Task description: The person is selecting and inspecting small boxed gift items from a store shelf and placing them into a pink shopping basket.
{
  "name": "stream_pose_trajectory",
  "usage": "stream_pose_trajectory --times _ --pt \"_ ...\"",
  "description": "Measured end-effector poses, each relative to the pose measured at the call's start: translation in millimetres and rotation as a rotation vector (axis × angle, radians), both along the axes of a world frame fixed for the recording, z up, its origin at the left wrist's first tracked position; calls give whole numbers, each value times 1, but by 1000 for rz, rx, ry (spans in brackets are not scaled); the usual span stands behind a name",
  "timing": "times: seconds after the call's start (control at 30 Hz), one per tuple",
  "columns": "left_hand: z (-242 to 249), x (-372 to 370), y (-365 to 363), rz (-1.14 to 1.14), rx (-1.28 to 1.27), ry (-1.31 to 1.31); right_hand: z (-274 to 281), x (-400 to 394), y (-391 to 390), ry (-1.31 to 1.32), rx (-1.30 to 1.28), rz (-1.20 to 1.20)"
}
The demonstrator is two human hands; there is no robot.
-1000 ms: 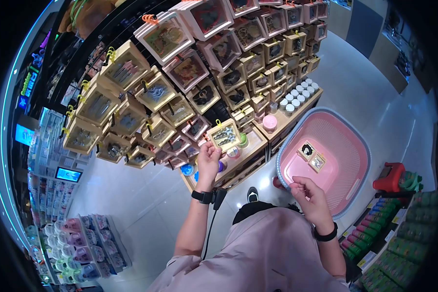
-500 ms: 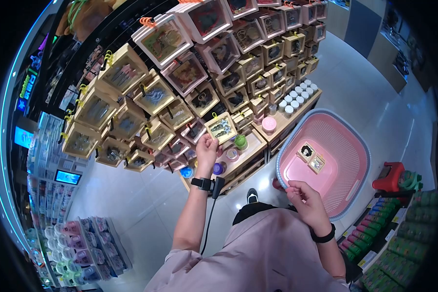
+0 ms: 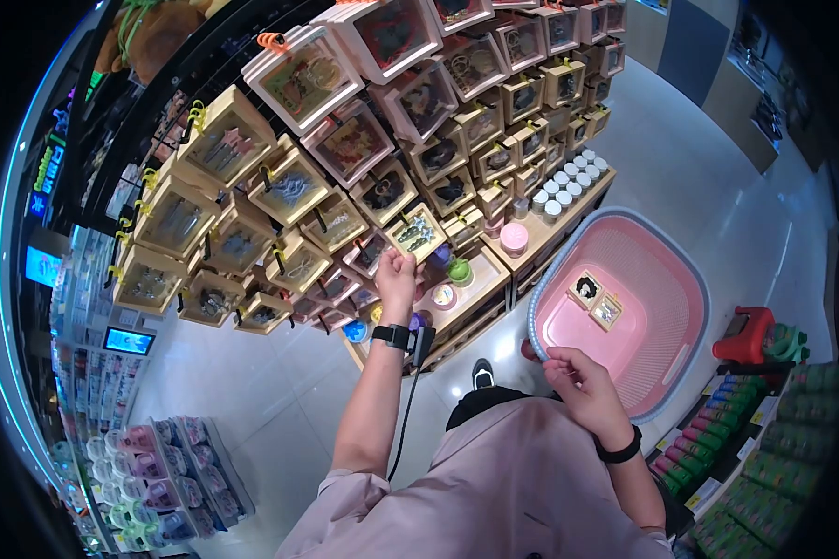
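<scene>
My left hand point(image 3: 397, 282) pinches the lower edge of a small cream-framed box of hair clips point(image 3: 416, 234) with a clear window, held in front of the display. Dark and pale star-like pieces show inside it. Beside the near rim of a pink basket point(image 3: 667, 279) hangs my right hand point(image 3: 583, 387), its fingers loosely bent and apart with nothing visible in them. Two more small framed boxes lie in the basket: one with a dark ring-like item point(image 3: 585, 290) and one with pale pieces point(image 3: 607, 312).
Rows of framed accessory boxes point(image 3: 303, 79) hang on the rack ahead. On the wooden shelf below stand white-lidded jars point(image 3: 566, 186), a pink-lidded jar point(image 3: 514, 238) and a green tub point(image 3: 460, 271). Stacked goods point(image 3: 149, 475) stand lower left; bottles point(image 3: 708, 424) line a shelf at right.
My left hand and the box it holds have shifted slightly up and left, nearer the hanging rows. The view has turned a little; my right hand stays almost still by the basket.
</scene>
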State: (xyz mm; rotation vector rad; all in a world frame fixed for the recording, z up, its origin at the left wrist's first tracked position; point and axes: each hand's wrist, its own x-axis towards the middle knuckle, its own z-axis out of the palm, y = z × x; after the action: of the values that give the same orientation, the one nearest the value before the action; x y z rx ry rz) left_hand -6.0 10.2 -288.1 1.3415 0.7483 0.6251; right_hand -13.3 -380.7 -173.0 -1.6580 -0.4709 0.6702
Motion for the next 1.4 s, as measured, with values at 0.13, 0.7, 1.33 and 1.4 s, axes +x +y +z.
stream_pose_trajectory --times 0.13,0.7,1.33,1.4 --pt "-4 14 5 33 0 -29 -1 1 3 8 -9 -4" --pt "-31 37 25 156 -147 -96 -14 12 18 25 -57 -194" --pt "-39 -92 -70 -177 -116 220 -221 175 -127 -26 -1042 -305" --pt "-40 -119 -83 -243 -59 337 -276 182 -143 69 -1116 -309"
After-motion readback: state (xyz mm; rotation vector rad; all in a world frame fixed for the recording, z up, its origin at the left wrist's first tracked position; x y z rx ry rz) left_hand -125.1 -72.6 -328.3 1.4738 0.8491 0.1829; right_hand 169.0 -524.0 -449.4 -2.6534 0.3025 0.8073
